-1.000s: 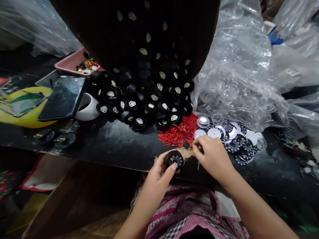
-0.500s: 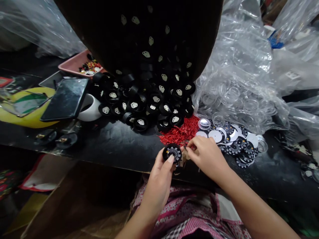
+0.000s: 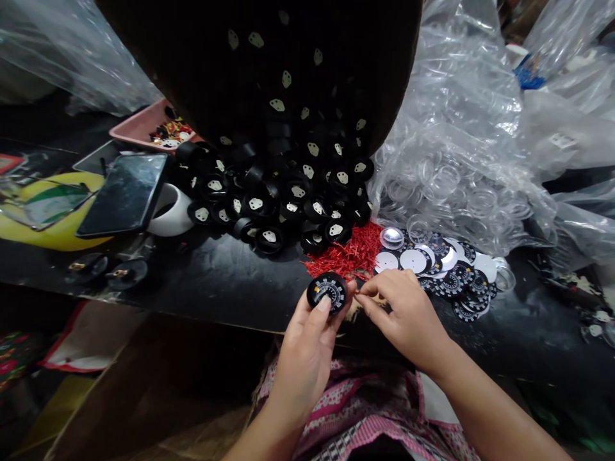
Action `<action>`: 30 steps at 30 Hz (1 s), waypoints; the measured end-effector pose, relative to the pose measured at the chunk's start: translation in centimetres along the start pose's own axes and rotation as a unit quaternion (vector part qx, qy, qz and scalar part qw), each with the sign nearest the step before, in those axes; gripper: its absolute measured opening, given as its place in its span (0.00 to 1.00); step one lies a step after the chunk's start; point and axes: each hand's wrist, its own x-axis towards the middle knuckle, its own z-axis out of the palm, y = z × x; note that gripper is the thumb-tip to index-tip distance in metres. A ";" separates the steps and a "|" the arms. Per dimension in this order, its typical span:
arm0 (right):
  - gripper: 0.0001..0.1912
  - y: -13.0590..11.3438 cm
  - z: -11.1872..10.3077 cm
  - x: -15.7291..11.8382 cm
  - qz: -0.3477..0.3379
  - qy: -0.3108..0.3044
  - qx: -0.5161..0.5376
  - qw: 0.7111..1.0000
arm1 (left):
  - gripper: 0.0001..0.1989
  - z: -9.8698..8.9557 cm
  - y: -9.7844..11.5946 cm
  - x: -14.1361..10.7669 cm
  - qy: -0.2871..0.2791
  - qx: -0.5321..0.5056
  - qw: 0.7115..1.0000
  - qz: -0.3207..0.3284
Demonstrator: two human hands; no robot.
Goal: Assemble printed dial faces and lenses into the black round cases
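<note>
My left hand (image 3: 307, 339) holds a round black gauge (image 3: 327, 293) with a printed dial facing up, the thumb on its face. Just right of it, my right hand (image 3: 408, 314) pinches a small red needle between thumb and forefinger. Behind both hands lies a heap of red needles (image 3: 353, 251). Printed dial discs (image 3: 451, 282), some with the white side up, are spread to the right. Beyond them clear plastic rings (image 3: 446, 186) fill an open plastic bag. Many black round housings (image 3: 269, 238) are piled behind the needles, spilling from a large dark container (image 3: 307, 64).
At the left are a phone (image 3: 122, 195) propped on a white ring (image 3: 172, 214), a yellow object (image 3: 57, 237) with glasses on it, and two black round parts (image 3: 127, 272). A pink tray (image 3: 132, 131) holds small parts. The table's front edge runs below my hands.
The gauge in my left hand has tilted and shifted slightly left and up. My right fingertips have moved slightly, and a red needle now shows between them.
</note>
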 end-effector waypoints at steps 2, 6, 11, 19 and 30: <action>0.06 0.0 -0.1 0.0 -0.009 0.007 0.000 1.000 | 0.12 0.0 0.1 -0.1 0.004 0.005 1.000 -0.001; 0.07 0.0 -0.2 -0.2 -0.043 0.013 -0.013 0.999 | 0.12 -0.1 0.3 -0.1 -0.003 0.014 1.000 -0.012; 0.07 -0.7 -0.4 -0.4 -0.004 0.010 0.074 0.997 | 0.22 -0.7 -0.1 0.6 0.001 0.067 0.998 0.009; 0.07 -2.3 -0.9 0.0 0.080 -0.036 0.069 0.994 | 0.14 -0.7 -1.3 0.6 -0.042 0.218 0.974 0.035; 0.08 -2.2 -1.0 -0.5 0.119 -0.040 0.109 0.986 | 0.11 -0.1 -0.4 -0.4 -0.025 0.253 0.964 0.072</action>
